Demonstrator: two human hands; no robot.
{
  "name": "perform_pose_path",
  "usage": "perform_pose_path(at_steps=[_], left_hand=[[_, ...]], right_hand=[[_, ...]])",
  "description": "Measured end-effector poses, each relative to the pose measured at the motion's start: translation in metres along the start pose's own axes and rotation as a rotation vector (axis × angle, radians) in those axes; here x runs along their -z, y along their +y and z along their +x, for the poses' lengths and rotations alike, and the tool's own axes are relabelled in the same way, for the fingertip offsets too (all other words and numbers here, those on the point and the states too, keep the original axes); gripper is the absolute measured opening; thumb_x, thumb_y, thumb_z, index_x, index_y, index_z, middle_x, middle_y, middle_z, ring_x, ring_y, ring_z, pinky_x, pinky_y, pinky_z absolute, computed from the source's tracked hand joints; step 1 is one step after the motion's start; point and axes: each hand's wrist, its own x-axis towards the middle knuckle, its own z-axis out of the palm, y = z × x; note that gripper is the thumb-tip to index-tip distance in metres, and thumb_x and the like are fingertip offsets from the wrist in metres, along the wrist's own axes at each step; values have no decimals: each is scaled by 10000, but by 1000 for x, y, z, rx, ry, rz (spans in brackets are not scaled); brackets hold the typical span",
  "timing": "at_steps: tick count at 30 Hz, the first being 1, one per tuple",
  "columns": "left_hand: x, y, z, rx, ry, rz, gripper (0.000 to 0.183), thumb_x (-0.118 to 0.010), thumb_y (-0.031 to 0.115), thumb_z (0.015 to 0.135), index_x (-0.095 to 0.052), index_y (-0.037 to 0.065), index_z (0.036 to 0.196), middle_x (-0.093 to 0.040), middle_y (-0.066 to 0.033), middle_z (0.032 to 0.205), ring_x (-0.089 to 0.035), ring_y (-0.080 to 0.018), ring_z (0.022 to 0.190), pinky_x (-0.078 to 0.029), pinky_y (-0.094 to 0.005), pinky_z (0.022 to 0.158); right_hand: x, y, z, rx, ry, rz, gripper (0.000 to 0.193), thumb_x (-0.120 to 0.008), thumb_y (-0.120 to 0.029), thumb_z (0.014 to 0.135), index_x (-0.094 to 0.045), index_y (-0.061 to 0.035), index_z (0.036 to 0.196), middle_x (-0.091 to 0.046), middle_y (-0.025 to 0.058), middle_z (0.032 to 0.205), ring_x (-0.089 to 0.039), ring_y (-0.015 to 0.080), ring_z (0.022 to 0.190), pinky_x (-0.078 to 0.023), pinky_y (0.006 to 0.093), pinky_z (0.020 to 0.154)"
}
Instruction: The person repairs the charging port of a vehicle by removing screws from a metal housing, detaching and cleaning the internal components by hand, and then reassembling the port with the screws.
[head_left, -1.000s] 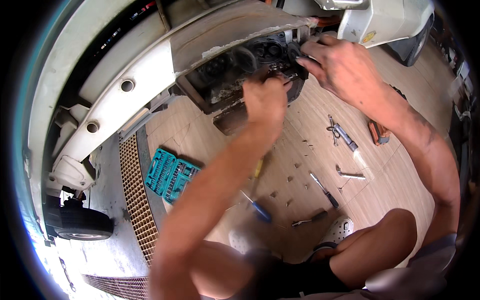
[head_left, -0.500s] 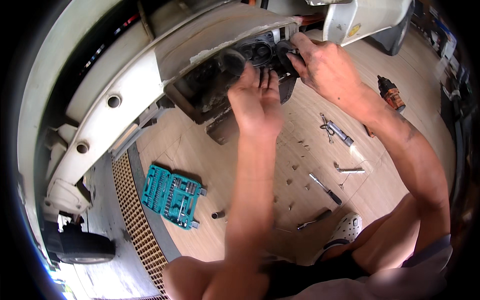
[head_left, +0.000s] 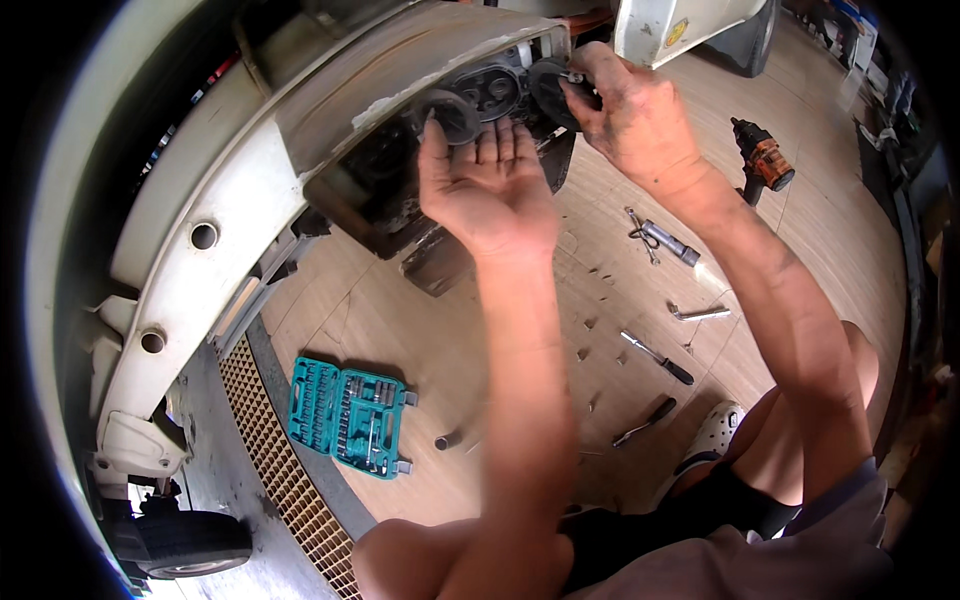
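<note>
My right hand pinches a round black cover between thumb and fingers, beside the opening of a metal housing under the vehicle. My left hand reaches up palm towards me, its fingers stretched out and apart. Its thumb overlaps a round dark disc inside the opening; whether it touches the disc I cannot tell. Behind the fingers sits an oval dark part with round recesses, fixed in the housing. The inside left of the housing is in shadow.
On the tiled floor lie a lit flashlight, a metal wrench, two black-handled tools, a socket and several small bits. An open teal socket set lies left, near a floor grate. An orange-black power driver stands right.
My left hand's thumb has swung to the left across the round disc and its fingers have spread. The right hand has drawn the black cover slightly away from the housing. The view has shifted.
</note>
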Motion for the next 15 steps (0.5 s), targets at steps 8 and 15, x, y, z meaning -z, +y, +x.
perform_pose_path(at_steps=[8,15], left_hand=[[-6,-9,-4,-97,-65,49,668,-644,381,895,-481,-84,1347,-441,-211,1442,-356,-341,1410,-189,-508,1245],[-19,-25,-2,-154,-141,-188,521,-629,318,873,-582,-5,1280,-558,-181,1338,-515,-360,1293,-350,-535,1169]], right_hand=[[-2,-4,6,117,111,20,250,-727,-72,860,-568,-46,1051,-632,180,755,-634,412,661,-496,462,553],[-5,-14,6,-142,17,-12,215,-605,-129,915,-511,-10,1067,-627,197,842,-656,425,707,-534,511,611]])
